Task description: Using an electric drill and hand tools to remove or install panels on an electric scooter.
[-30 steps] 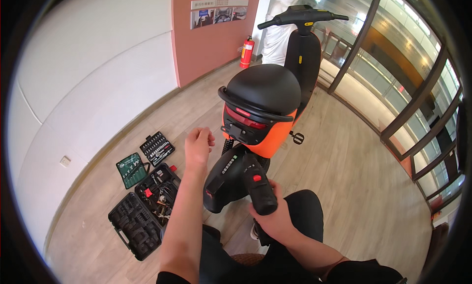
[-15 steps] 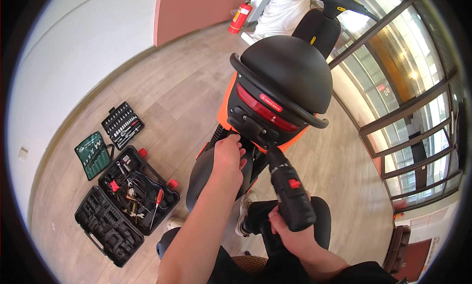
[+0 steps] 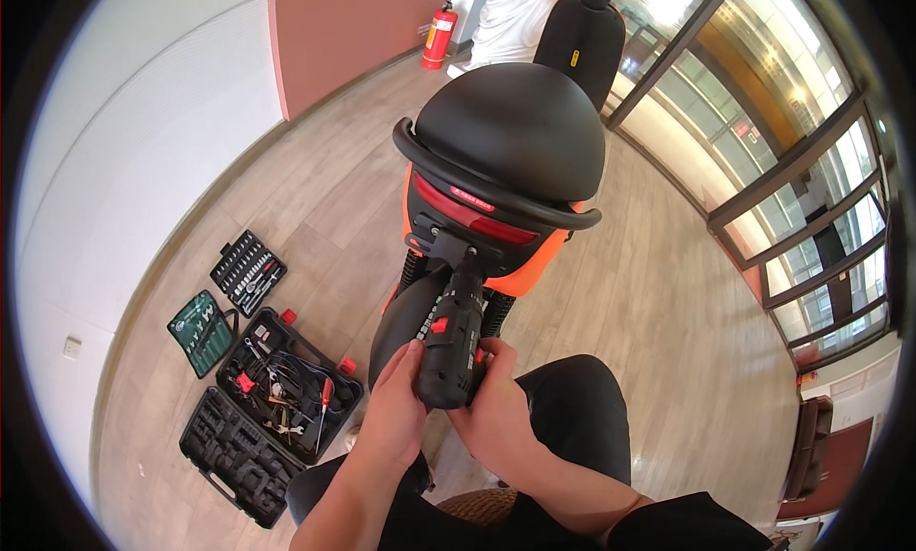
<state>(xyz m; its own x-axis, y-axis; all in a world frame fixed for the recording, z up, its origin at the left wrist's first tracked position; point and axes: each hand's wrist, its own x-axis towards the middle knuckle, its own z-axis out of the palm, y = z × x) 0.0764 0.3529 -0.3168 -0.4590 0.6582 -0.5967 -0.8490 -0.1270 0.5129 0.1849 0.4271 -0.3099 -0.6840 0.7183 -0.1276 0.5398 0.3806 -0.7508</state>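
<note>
Head view, looking down: the fingers of the right hand (image 3: 498, 419) are wrapped around the lower body of a black cordless drill (image 3: 451, 346), grasping it firmly, and the left hand (image 3: 396, 408) is closed against the drill's other side, thumb up along the casing, so both hands grip the same tool. The drill points up and away from the person, its nose pressed against the black bracket (image 3: 448, 246) just under the red tail light (image 3: 469, 207) at the back of an orange and black scooter (image 3: 506, 141). Whether a bit is seated in a fastener cannot be told; the tip is hidden where it meets the bracket.

To do this step well, I would judge that the drill should stay in a straight line with the fastener, both hands pushing along that line so the bit does not slip out and mark the plastic. A slow start on the trigger seems wise, with the left hand steadying against twist.

Further out, an open black tool case (image 3: 272, 398) lies on the wooden floor (image 3: 324, 198) to the person's left, with a socket set (image 3: 248, 271) and a green wrench pouch (image 3: 201, 332) just beside it. A red fire extinguisher (image 3: 440, 36) stands by the far wall.
</note>
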